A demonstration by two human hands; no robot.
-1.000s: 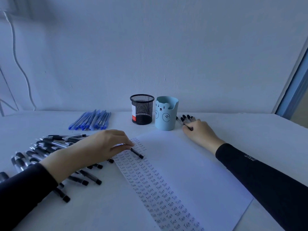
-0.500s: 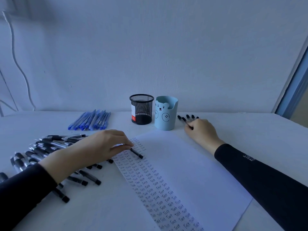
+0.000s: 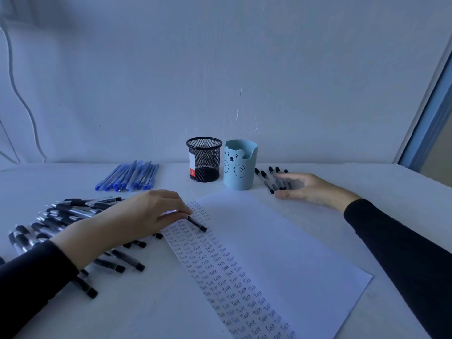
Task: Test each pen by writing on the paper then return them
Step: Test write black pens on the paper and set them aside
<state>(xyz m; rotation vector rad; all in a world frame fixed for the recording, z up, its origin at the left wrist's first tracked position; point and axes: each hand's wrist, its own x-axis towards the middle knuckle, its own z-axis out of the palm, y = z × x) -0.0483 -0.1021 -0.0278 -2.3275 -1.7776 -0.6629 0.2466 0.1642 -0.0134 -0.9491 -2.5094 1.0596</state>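
A white paper [image 3: 281, 241] lies on the table, its left strip filled with rows of the word "Test". My left hand [image 3: 137, 216] rests at the paper's upper left edge and grips a black pen [image 3: 199, 225], whose end pokes out over the writing. My right hand [image 3: 310, 189] lies to the right of the bear cup with fingers spread and straight. Its fingertips are over a small row of black pens [image 3: 265, 178] on the table, and it holds nothing.
A large pile of black pens [image 3: 61, 216] spreads under and left of my left arm. Blue pens [image 3: 129, 178] lie at the back left. A black mesh cup [image 3: 204, 159] and a light-blue bear cup [image 3: 241, 165] stand behind the paper, near the wall.
My right hand has opened and drawn back a little, leaving the pen it held among the row of black pens. My left hand has stayed put with its pen.
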